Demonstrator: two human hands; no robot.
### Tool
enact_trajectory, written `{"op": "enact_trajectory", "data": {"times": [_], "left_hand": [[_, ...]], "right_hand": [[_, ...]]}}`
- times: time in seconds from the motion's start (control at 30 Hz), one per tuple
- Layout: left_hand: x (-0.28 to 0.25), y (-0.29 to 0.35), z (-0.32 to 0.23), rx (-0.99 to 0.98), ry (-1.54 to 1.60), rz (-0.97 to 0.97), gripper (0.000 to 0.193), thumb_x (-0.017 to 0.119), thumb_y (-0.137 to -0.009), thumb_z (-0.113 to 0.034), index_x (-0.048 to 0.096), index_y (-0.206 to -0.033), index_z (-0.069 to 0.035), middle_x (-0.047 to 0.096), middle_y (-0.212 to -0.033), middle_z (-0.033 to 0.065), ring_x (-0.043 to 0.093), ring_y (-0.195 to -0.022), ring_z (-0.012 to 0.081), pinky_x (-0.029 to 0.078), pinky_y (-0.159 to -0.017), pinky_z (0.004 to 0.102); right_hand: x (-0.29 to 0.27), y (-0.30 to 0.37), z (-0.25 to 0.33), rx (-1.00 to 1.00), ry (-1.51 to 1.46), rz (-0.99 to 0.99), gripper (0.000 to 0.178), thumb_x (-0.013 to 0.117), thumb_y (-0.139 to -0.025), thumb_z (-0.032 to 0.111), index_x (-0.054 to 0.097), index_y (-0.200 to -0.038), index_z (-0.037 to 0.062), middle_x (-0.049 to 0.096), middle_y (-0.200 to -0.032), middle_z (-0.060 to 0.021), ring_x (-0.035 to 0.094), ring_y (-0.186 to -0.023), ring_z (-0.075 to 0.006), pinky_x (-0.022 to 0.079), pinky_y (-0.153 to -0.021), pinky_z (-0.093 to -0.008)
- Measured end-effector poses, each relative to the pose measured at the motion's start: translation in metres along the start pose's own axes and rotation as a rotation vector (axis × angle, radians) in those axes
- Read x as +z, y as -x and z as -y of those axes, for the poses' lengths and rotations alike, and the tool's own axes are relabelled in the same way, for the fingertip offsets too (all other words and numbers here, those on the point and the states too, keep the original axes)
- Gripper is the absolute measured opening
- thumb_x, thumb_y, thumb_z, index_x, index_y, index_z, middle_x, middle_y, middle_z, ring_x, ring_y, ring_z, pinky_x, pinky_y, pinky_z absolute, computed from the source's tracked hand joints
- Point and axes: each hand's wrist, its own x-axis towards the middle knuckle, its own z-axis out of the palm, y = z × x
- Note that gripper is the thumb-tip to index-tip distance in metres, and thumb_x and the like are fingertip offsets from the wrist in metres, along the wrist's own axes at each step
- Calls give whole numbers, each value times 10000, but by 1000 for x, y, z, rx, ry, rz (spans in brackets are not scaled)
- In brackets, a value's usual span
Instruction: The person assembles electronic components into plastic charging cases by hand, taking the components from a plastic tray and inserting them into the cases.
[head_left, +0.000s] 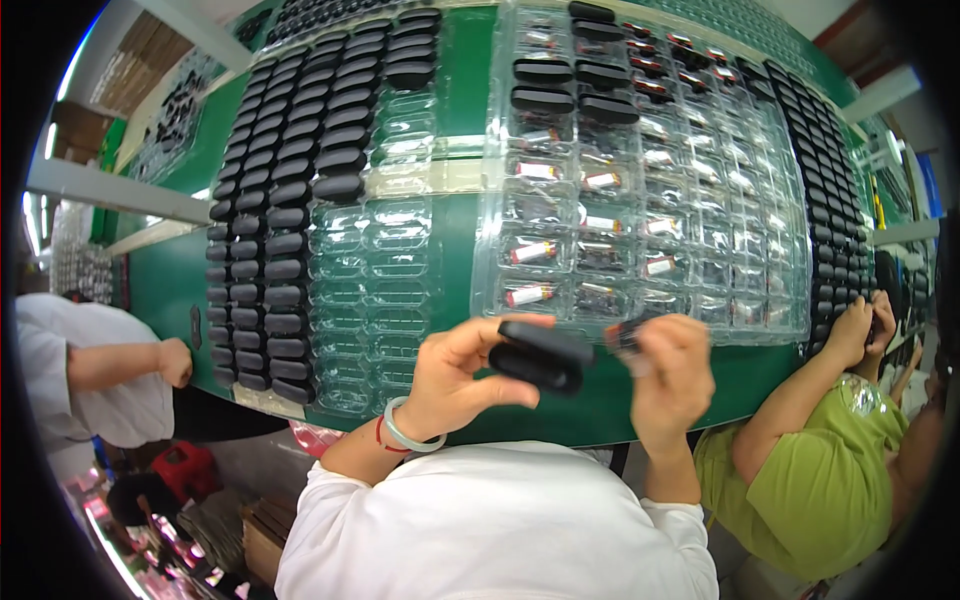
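Note:
My left hand (452, 372) grips a black oval case (545, 352) between thumb and fingers. The case looks parted like a clamshell, its two halves spread toward the right. Close to its right side, my right hand (674, 378) pinches a small dark part (627, 332); motion blur hides its details. Just beyond both hands lies a clear plastic tray (488, 285) divided into pockets. Many pockets hold small parts with white and red labels (530, 294), and several black cases (608, 108) rest in its far left portion.
Left of the tray, rows of black cases (290, 190) fill part of another clear tray (400, 350) on the green table (460, 230). More black cases (835, 215) stand at the right. A co-worker in green (810, 480) sits right; another's white sleeve (90, 350) is left.

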Motion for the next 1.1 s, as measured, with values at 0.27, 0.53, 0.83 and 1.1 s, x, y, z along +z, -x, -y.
{"op": "enact_trajectory", "data": {"times": [0.27,0.53,0.83,1.1], "left_hand": [[15,1,10,157,-181,-266,324,714,-700,74,528,-964,51,610,-1058,159,636,-897,178,551,-770,272],[8,2,2,16,-18,-27,407,710,-714,49,477,-1047,20,463,-1264,216,580,-1021,202,522,-849,310],[-5,-4,-12,-332,318,273,659,730,-723,-13,381,-1281,31,423,-1298,146,552,-980,130,495,-774,241],[-5,0,-6,-481,383,278,877,859,-560,-131,402,-1276,86,427,-1258,173,457,-1168,239,385,-986,352]], "right_hand": [[-6,-3,43,-326,164,128,293,669,-667,1,645,-959,-4,574,-927,-139,583,-826,-280,481,-656,-361],[-2,-3,41,-356,260,210,327,680,-671,58,643,-995,32,579,-912,-113,579,-833,-245,472,-650,-341],[-13,-5,37,-400,41,283,293,698,-664,101,659,-952,69,592,-897,-71,577,-823,-213,477,-640,-316],[-16,-8,35,-400,-72,368,305,696,-629,100,674,-931,69,595,-882,-60,578,-815,-199,468,-621,-297]]}}
